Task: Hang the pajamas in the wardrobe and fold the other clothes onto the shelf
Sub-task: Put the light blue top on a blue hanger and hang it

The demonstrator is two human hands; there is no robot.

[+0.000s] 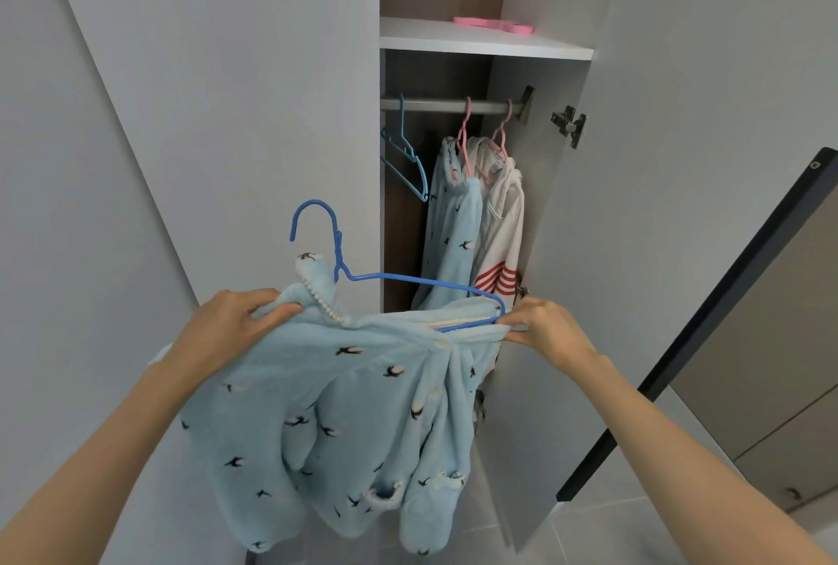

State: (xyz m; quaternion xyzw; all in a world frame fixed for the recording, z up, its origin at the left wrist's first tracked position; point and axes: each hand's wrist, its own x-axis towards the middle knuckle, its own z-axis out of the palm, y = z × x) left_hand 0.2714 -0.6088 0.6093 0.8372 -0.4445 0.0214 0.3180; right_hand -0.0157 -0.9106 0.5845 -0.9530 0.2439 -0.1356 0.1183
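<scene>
Pajama top (344, 405), pale blue fleece with small bird print, held up just in front of open wardrobe (401, 238), not yet on rail. Wardrobe door (680, 156) swung wide at right, hanging bay in plain reach. Inside, two garments already hung, side by side and touching: matching pajama piece (453, 238) in same blue print, and white garment (503, 238) with red stripes, each on pink hanger (463, 142). Shelf (476, 45) above rail (435, 105) carrying only flat pink item (494, 23); no folded clothes there, so folding half judged not started. Empty pale blue hangers (401, 120) at left end of rail, with a gap between them and hung garments, judged room enough for one more. Blue hanger (399, 277) part-way into top: hook and one arm standing clear above fabric, lower bar running into neck opening, other arm hidden under collar; cannot tell whether seated in that shoulder. Left hand (231, 319) gripping collar-side shoulder, fingers curled into fleece. Right hand (548, 328) pinching opposite shoulder edge, just beside hanger's tip. Judged stage: hanging past midway. Left to do: settle top on hanger, hook onto rail, then fold whatever else remains, none of it in view.
</scene>
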